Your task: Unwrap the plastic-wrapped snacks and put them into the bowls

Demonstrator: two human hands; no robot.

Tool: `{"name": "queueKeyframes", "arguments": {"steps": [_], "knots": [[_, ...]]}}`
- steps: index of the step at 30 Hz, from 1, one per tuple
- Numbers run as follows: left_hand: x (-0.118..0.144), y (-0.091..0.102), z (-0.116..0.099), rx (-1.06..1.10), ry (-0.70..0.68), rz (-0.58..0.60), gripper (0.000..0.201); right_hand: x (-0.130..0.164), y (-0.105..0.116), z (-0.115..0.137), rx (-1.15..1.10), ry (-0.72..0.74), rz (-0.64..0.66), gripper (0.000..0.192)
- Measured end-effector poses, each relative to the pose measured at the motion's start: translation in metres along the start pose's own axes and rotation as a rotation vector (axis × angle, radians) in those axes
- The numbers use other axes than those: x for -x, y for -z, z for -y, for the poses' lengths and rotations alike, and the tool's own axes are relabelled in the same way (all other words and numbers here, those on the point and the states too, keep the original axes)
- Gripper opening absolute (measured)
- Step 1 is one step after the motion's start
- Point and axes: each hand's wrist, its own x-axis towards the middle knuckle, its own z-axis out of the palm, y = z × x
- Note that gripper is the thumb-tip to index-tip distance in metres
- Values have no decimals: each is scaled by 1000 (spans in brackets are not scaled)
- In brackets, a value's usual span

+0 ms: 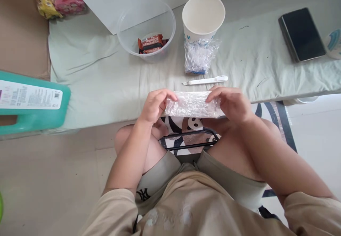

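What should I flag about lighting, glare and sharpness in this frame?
Head view: bright glints streak the clear film packet held between the left hand and right hand; light on the pale green cloth looks soft, with faint shadows; fine print on the teal jug's label is too small or soft to read.

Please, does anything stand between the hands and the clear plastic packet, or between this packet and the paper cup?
Nothing visible separates the left hand or right hand from the clear plastic packet. Between it and the paper cup lie the white knife and a plastic-wrapped bundle.
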Motion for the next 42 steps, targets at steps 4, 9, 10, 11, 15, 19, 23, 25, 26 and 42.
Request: {"name": "queueKeyframes", "arguments": {"steps": [4,9,10,11,15,19,23,25,26,42], "knots": [[1,1,5,-82,-4,-57,20,1,1,0,97,-83,42,28],[4,1,-2,74,121,91,40,0,5,0,74,23,-59,45],[5,0,-4,97,155,157,45,0,5,1,24,19,-22,47],[5,-1,-5,117,182,216,50,0,4,2,-27,-3,44,51],[6,-7,-6,186,207,341,67,0,-10,9,-11,-121,350,48],[6,-10,-5,197,120,363,79,0,-18,14,107,-67,376,20],[11,-19,-4,-82,-169,271,80,0,-18,13,191,256,47,15],[14,-27,-5,-286,-388,171,53,0,-21,12,298,501,-98,13],[16,-31,-6,-381,-505,119,36,0,-23,11,359,613,-150,15],[26,-15,6,-1211,-465,146,5,8,-22,-15,800,429,185,11]]}}
